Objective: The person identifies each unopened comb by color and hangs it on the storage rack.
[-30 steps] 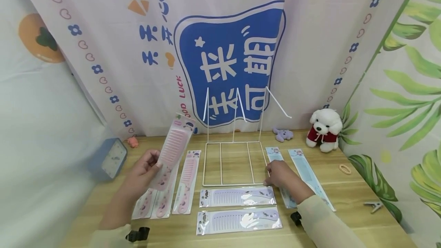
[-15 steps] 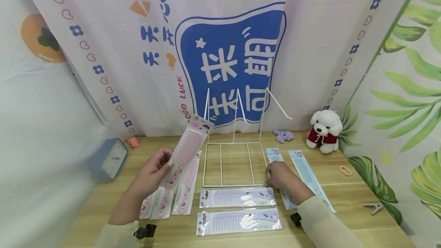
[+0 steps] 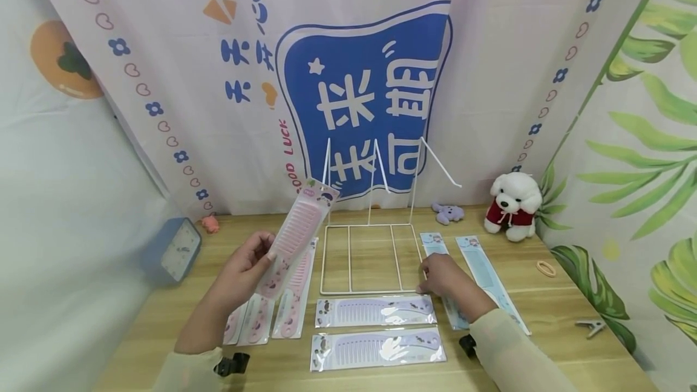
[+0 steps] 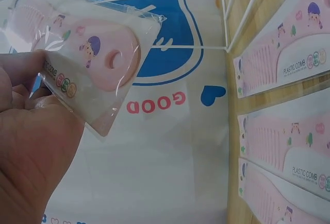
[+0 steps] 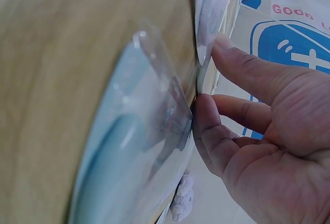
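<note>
Bare table (image 3: 550,313) lies open toward the right edge. Packaged combs (image 3: 376,311) crowd the front middle; the wire rack (image 3: 372,241) blocks the back centre.

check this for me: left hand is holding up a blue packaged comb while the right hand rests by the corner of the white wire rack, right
Not quite: the packaged comb in the left hand is pink, not blue, as the head view shows. The right hand does rest by the corner of the white wire rack.
</note>
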The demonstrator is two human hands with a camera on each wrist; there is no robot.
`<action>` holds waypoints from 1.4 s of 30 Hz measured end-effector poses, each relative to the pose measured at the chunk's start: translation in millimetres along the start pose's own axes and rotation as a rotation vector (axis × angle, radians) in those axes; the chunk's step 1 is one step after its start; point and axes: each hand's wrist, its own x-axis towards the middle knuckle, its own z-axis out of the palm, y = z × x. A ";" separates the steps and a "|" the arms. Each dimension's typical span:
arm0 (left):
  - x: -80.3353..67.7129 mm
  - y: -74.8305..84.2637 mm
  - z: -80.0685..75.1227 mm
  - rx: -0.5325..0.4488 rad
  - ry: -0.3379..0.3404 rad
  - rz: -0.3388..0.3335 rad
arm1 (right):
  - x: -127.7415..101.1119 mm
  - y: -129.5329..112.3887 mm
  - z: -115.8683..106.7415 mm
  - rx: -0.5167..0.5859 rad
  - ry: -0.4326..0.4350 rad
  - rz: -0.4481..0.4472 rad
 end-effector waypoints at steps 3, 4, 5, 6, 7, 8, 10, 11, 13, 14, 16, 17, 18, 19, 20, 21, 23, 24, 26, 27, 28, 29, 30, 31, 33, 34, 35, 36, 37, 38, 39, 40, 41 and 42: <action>1.0 0.1 2.7 -0.004 0.006 0.001 | 0.7 0.0 -0.4 -0.001 0.000 0.005; 1.5 0.5 3.7 -0.006 0.008 -0.002 | 0.9 0.1 -0.7 -0.007 -0.001 0.006; 2.1 1.2 4.7 -0.006 0.013 -0.015 | 0.8 0.0 -1.2 -0.013 -0.003 0.007; 2.8 2.0 5.7 -0.007 0.017 -0.029 | 0.6 -0.1 -1.7 -0.015 -0.004 0.010; 3.4 2.9 6.6 -0.006 0.022 -0.048 | 0.4 -0.1 -2.0 -0.015 -0.007 0.016; 4.1 4.0 7.6 0.002 0.028 -0.069 | 0.3 0.0 -2.3 -0.018 -0.009 0.018; 6.8 6.2 10.4 0.032 0.047 -0.116 | 0.2 0.4 -2.7 -0.016 -0.012 0.022; 8.8 7.4 12.2 0.046 0.054 -0.139 | 0.0 0.6 -2.9 -0.016 -0.013 0.025; 14.1 9.5 16.6 0.066 0.072 -0.184 | -0.3 1.0 -3.3 -0.017 -0.014 0.030; 17.7 10.4 19.3 0.072 0.081 -0.206 | -0.3 1.2 -3.4 -0.017 -0.014 0.033; 26.1 11.8 24.9 0.059 0.098 -0.241 | -0.8 1.2 -3.9 -0.013 -0.015 0.038; 30.7 12.2 27.5 0.045 0.104 -0.257 | -0.9 1.3 -4.1 -0.016 -0.015 0.038; 35.7 12.3 30.4 0.029 0.116 -0.271 | -0.8 1.5 -4.1 -0.014 -0.016 0.038; 41.0 12.2 33.0 0.020 0.124 -0.288 | -0.8 1.7 -4.2 -0.012 -0.016 0.035; 46.6 11.7 35.6 0.005 0.130 -0.302 | -0.9 2.0 -4.1 -0.010 -0.015 0.032; 52.5 10.9 38.3 0.000 0.140 -0.310 | -1.0 2.3 -4.1 -0.008 -0.014 0.029; 64.6 9.1 43.6 -0.001 0.155 -0.331 | -1.1 3.0 -3.8 -0.009 -0.011 0.021; 70.8 8.0 46.2 0.006 0.163 -0.337 | -1.4 3.3 -3.6 -0.006 -0.009 0.017; 82.6 5.1 50.8 0.036 0.171 -0.335 | -1.8 4.0 -2.7 -0.003 -0.004 0.009; 88.1 3.6 52.8 0.054 0.178 -0.332 | -2.0 4.2 -2.2 0.000 -0.004 0.005; 93.3 1.8 54.4 0.067 0.180 -0.329 | -2.0 4.3 -1.7 0.003 -0.003 0.000; 98.2 -0.2 55.8 0.082 0.181 -0.319 | -2.1 4.4 -1.1 0.006 -0.002 -0.005; 103.0 -2.1 56.6 0.101 0.185 -0.306 | -2.0 4.4 -0.4 0.011 -0.001 -0.008; 107.2 -4.0 57.3 0.116 0.187 -0.296 | -2.0 4.2 0.0 0.009 0.001 -0.012; 115.0 -7.7 57.8 0.132 0.190 -0.284 | -2.0 3.2 0.3 0.006 0.004 -0.023; 118.7 -10.1 57.8 0.137 0.194 -0.275 | -1.9 2.6 0.3 0.003 0.006 -0.028; 121.7 -12.0 57.6 0.140 0.196 -0.270 | -1.9 2.3 0.5 0.001 0.009 -0.032; 124.6 -13.9 57.4 0.144 0.199 -0.267 | -1.8 2.0 0.7 -0.001 0.011 -0.035; 127.3 -16.0 57.1 0.139 0.198 -0.272 | -1.7 1.7 0.8 -0.004 0.013 -0.039; 129.7 -18.4 57.2 0.136 0.199 -0.275 | -1.7 1.4 0.6 -0.006 0.013 -0.038; 132.0 -21.2 57.5 0.131 0.202 -0.278 | -1.5 1.2 0.5 -0.005 0.011 -0.033; 134.4 -24.6 58.0 0.122 0.207 -0.279 | -0.8 1.5 0.8 -0.004 0.010 -0.032; 136.5 -27.5 59.1 0.117 0.208 -0.282 | -0.4 1.7 0.8 -0.003 0.010 -0.028; 139.0 -31.6 60.6 0.108 0.210 -0.281 | -0.4 1.9 0.9 -0.006 0.008 -0.029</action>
